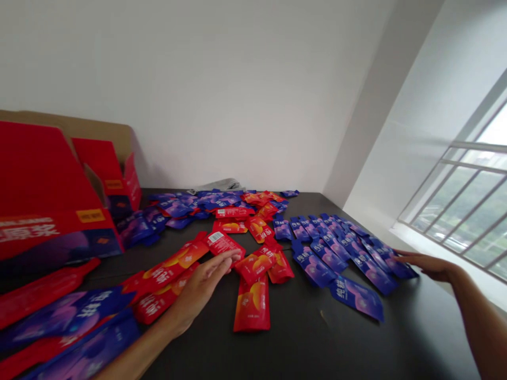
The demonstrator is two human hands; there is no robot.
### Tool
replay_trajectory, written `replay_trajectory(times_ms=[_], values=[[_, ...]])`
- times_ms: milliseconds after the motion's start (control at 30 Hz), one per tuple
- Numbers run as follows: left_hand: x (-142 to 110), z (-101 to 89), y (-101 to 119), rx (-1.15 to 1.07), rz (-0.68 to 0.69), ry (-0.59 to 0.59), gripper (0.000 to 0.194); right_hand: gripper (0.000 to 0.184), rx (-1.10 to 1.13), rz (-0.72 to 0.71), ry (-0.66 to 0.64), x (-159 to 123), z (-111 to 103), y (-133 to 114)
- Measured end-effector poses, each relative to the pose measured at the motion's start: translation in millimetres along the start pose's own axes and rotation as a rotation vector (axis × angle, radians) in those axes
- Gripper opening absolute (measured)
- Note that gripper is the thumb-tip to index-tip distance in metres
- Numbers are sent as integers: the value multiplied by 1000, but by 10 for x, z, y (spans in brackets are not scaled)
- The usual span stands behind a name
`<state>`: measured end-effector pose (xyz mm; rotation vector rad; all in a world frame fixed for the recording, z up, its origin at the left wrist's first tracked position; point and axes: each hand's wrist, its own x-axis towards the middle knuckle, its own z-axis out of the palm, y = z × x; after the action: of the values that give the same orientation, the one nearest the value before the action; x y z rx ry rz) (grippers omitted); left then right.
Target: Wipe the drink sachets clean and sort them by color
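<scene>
My left hand [206, 275] reaches over the middle of the dark table, fingers stretched out, at the lower edge of a red pouch with a barcode [224, 244]. Just right of it, a red pouch with an orange fruit print [256, 265] overlaps another red pouch [252, 311] lying flat. My right hand [430, 265] is at the right side, fingers extended against the end of a purple-blue pouch [401, 268]. That pouch ends a spread of overlapping purple-blue pouches [330, 256]. Whether either hand grips its pouch is hard to see.
Red boxes [39, 179] stand at the left by a cardboard carton [106, 125]. A mixed heap of pouches [186, 203] lies along the wall, with grey cloth [222, 184] behind. Red and blue pouches [75, 316] lie front left. A barred window [463, 195] is on the right.
</scene>
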<state>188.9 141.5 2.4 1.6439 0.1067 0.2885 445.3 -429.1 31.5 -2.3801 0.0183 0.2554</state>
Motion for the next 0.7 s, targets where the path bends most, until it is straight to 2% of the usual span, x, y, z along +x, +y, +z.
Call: replay_trajectory(times_ms=[133,267,300,367,433,467,500,533,600,667,700], values=[[-23,19,33,-55,15,13,40,46,13,31,-46,104,101,153],[-30,14,21,-63,51,19,40,45,14,-81,-81,363,127,453],[-31,11,11,-63,62,22,40,44,-11,-98,-62,449,102,482],[-34,8,-17,-72,86,27,40,47,-146,-90,89,594,59,380],[-36,8,-51,-87,104,34,40,55,-325,-109,308,611,111,16],[-35,10,-68,-93,112,42,40,59,-381,-156,381,543,201,-255],[-34,12,-84,-96,118,52,40,62,-398,-246,389,422,340,-566],[-33,14,-99,-97,123,61,40,59,-340,-363,282,256,524,-897],[-29,18,-122,-95,126,70,40,53,-226,-560,-28,-133,988,-1533],[-23,21,-136,-94,119,61,40,52,-271,-677,-323,-443,1497,-2023],[-20,23,-140,-93,115,54,40,54,-329,-725,-416,-521,1736,-2191]])
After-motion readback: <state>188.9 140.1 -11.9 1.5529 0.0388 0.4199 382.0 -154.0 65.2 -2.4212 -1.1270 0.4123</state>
